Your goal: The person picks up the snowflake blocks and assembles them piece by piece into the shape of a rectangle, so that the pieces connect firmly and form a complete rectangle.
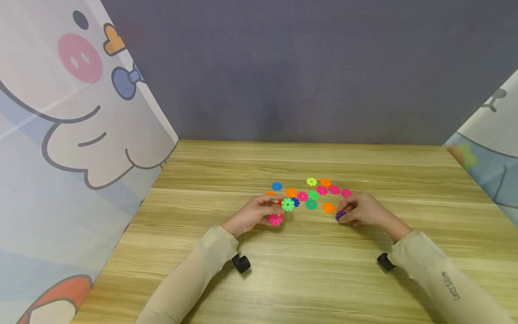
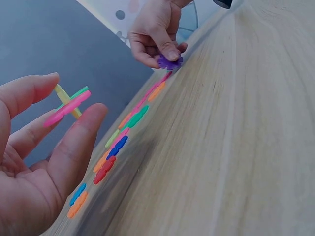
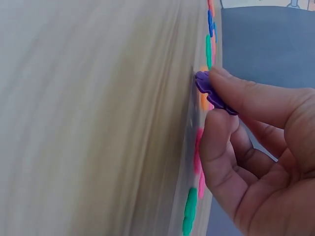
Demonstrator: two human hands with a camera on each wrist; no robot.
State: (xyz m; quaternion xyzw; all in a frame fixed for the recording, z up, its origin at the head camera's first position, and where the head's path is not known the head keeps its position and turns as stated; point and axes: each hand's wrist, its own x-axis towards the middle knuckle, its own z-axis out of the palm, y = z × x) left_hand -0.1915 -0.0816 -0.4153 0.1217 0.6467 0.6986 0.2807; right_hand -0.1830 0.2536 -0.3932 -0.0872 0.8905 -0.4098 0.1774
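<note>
My left hand [image 1: 256,213] is raised over the table and pinches a small cluster of notched plastic discs between thumb and fingers. In the left wrist view a pink disc [image 2: 67,109], a yellow disc [image 2: 62,94] and a green disc [image 2: 80,92] cross one another in that cluster. Opposite it, my right hand [image 1: 366,210] pinches a purple notched disc [image 3: 208,91] by its edge between thumb and index finger, close over the tabletop. The purple disc stands tilted, its lower part covered by the fingers in the head view.
Several loose discs lie scattered between and beyond the hands, among them a blue disc [image 1: 277,186], a teal disc [image 1: 311,204] and an orange disc [image 1: 328,208]. The wooden table [image 1: 307,279] ends at a dark wall panel [image 1: 307,72]; a cartoon-print curtain [image 1: 73,148] hangs at the left.
</note>
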